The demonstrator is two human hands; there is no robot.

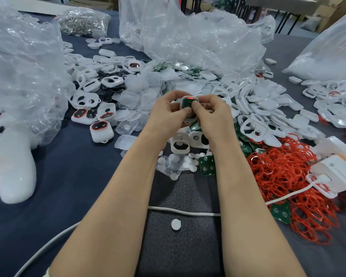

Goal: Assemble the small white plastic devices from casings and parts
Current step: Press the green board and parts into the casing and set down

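Both hands hold one small white casing (185, 99) above the middle of the table. A green circuit board (188, 102) with a red spot sits inside it. My left hand (168, 114) grips the casing's left side, thumb on the board. My right hand (212, 114) grips the right side, its thumb pressing the board too. Below the hands lie an open white casing (179, 145), loose green boards (206, 165) and small white round discs (188, 162). Finished-looking white devices with red rings (101, 131) lie to the left.
Heaps of white casings (254, 108), clear covers (140, 90) and red rubber rings (284, 176) crowd the dark cloth. Big clear plastic bags (188, 37) stand behind and at the left. A white charger box (336, 174) with a cable (184, 211) sits right.
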